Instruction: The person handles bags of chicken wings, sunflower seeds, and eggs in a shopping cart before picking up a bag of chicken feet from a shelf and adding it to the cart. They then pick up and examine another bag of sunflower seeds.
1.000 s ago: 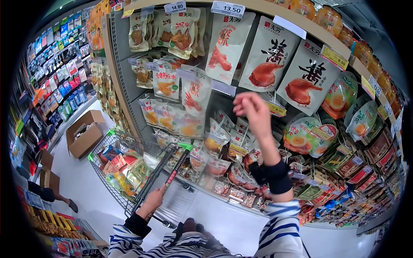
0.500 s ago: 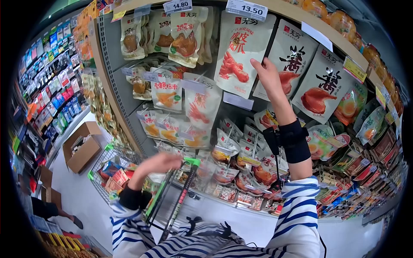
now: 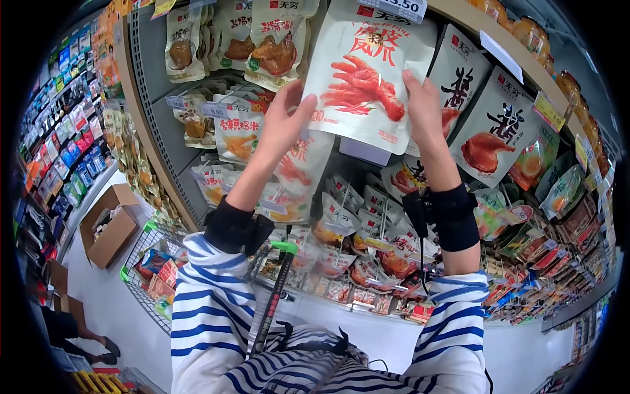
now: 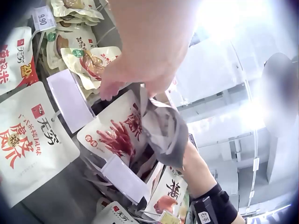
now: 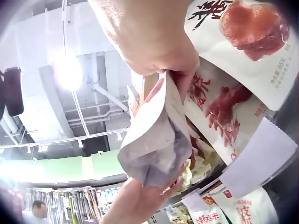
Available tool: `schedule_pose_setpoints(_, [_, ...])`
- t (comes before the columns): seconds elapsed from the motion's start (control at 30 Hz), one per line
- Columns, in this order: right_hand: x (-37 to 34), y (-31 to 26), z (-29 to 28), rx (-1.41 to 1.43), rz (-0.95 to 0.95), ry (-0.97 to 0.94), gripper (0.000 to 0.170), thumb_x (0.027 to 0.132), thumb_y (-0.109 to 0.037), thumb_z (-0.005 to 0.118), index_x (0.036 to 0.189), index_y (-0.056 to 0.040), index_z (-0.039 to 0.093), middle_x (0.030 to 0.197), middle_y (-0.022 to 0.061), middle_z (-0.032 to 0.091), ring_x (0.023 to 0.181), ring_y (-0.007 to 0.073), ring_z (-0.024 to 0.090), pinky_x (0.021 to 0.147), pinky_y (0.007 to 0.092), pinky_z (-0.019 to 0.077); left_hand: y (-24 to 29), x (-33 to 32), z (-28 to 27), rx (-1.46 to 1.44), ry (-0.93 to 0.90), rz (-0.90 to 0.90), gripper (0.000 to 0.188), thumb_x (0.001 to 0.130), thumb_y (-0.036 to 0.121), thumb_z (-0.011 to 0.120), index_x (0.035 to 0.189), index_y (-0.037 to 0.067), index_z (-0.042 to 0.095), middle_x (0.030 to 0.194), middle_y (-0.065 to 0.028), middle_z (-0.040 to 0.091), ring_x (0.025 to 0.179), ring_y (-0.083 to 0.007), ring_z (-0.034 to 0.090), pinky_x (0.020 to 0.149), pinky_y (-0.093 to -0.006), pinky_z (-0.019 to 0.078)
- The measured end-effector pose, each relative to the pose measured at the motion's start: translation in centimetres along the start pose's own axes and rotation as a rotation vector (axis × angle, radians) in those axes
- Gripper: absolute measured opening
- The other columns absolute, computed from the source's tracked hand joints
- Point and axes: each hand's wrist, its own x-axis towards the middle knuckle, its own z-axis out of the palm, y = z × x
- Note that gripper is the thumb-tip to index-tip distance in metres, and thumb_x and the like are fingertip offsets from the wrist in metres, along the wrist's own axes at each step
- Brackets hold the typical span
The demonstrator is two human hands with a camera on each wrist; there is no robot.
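Observation:
A large white pouch with a red chicken-feet picture (image 3: 364, 85) hangs at the front of the rack in the head view. My right hand (image 3: 425, 111) pinches its right edge, thumb on the printed front and fingers behind. At the opposite edge is my left hand (image 3: 285, 125), thumb and fingers spread apart, fingertips right at the pouch's side. In the left wrist view, the pouch's folded grey bottom (image 4: 163, 126) lies beside my left hand (image 4: 149, 51). The right wrist view shows my right hand (image 5: 154, 42) gripping the pouch (image 5: 154, 135) from its edge.
Pouches with a duck-leg picture (image 3: 495, 151) hang to the right, smaller snack packs (image 3: 279, 49) to the left. Price tags (image 3: 397, 6) stick out from the rack. A shopping cart (image 3: 147, 276) with goods stands left, near a cardboard box (image 3: 111, 226). Another person's legs (image 3: 88, 338) show lower left.
My left hand has left the cart handle and risen to the pouch's left edge. My right hand has reached up and taken hold of its right edge. The view has moved closer to the rack.

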Motion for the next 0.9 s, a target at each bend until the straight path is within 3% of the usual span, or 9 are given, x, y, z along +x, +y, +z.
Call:
schedule_pose_setpoints(0.1, [-0.8,-1.7,0.3,0.160,0.003,-0.052,0.025,0.085,-0.015,0.043,0.096,0.0051,0.052,0.089,0.0052,0.058,0.078,0.0085,0.051,0.070,0.0232,0.0397,1.9,-0.6,-0.5,-0.204,-0.115,-0.161,0.038,0.082,0.025,0.050,0.110,-0.002,0.045,0.101,-0.0061,0.054,0.090,-0.0109,0.051,0.079,-0.0232,0.0393])
schedule_pose_setpoints(0.2, [-1.6,-2.3,0.1,0.101,-0.023,-0.066,0.025,0.085,-0.015,0.043,0.097,0.0055,0.052,0.090,0.0055,0.058,0.077,0.0086,0.051,0.069,0.0232,0.0404,2.8,-1.3,-0.9,-0.316,-0.234,-0.255,0.035,0.083,0.023,0.050,0.107,-0.001,0.047,0.094,-0.0039,0.057,0.081,-0.0077,0.054,0.072,-0.0213,0.0419])
schedule_pose_setpoints(0.37, [-4.8,-2.3,-0.5,0.168,0.036,-0.093,0.028,0.085,-0.017,0.044,0.099,0.0062,0.051,0.092,0.0066,0.057,0.079,0.0085,0.052,0.070,0.0226,0.0412,3.3,-3.7,-0.8,-0.332,-0.263,-0.278,0.030,0.083,0.024,0.049,0.100,-0.001,0.051,0.078,-0.0018,0.057,0.065,-0.0047,0.053,0.058,-0.0183,0.0428])
schedule_pose_setpoints(0.4, [-5.6,-1.9,-0.8,0.161,0.051,-0.092,0.029,0.085,-0.018,0.044,0.099,0.0063,0.050,0.092,0.0067,0.057,0.079,0.0086,0.052,0.071,0.0227,0.0410,3.0,-4.5,-1.2,-0.301,-0.304,-0.372,0.030,0.083,0.022,0.049,0.102,-0.001,0.050,0.084,-0.0033,0.058,0.071,-0.0056,0.054,0.063,-0.0196,0.0442])
schedule_pose_setpoints(0.5, [-8.8,-0.6,-1.8,0.119,0.090,-0.083,0.031,0.085,-0.019,0.044,0.101,0.0069,0.050,0.094,0.0069,0.057,0.081,0.0089,0.051,0.072,0.0229,0.0405,3.0,-7.6,-1.1,-0.305,-0.302,-0.358,0.029,0.084,0.017,0.049,0.106,-0.002,0.049,0.093,-0.0044,0.057,0.080,-0.0071,0.053,0.069,-0.0214,0.0436])
schedule_pose_setpoints(0.6, [-12.7,0.1,-2.1,0.060,0.092,-0.064,0.031,0.085,-0.021,0.045,0.099,0.0066,0.051,0.092,0.0061,0.057,0.081,0.0087,0.051,0.073,0.0230,0.0398,1.7,-10.5,-0.6,-0.257,-0.190,-0.282,0.028,0.084,0.017,0.048,0.104,-0.003,0.050,0.094,-0.0042,0.057,0.080,-0.0063,0.051,0.071,-0.0218,0.0425])
schedule_pose_setpoints(0.77, [-18.2,0.7,-2.6,-0.184,0.101,-0.103,0.030,0.086,-0.022,0.042,0.094,0.0061,0.052,0.077,0.0090,0.059,0.070,0.0088,0.051,0.061,0.0253,0.0413,0.4,-13.7,-0.2,-0.337,-0.115,-0.413,0.029,0.085,0.025,0.048,0.099,0.000,0.052,0.086,-0.0026,0.059,0.076,-0.0056,0.053,0.067,-0.0205,0.0422])
schedule_pose_setpoints(0.87, [-21.4,-0.8,-3.0,-0.323,0.180,-0.257,0.031,0.085,-0.022,0.042,0.096,0.0064,0.050,0.078,0.0155,0.058,0.067,0.0223,0.056,0.060,0.0280,0.0420,-0.5,-15.1,1.5,-0.396,0.045,-0.399,0.030,0.086,0.027,0.045,0.097,0.000,0.052,0.086,-0.0030,0.059,0.076,-0.0062,0.053,0.066,-0.0209,0.0430])
schedule_pose_setpoints(0.9, [-22.0,-1.0,-3.1,-0.321,-0.025,-0.373,0.035,0.084,-0.023,0.042,0.100,0.0066,0.049,0.083,0.0174,0.058,0.070,0.0262,0.057,0.063,0.0289,0.0430,-1.0,-15.4,2.1,-0.512,0.109,-0.445,0.025,0.087,0.021,0.043,0.094,-0.002,0.053,0.083,-0.0006,0.057,0.071,-0.0041,0.049,0.063,-0.0201,0.0408])
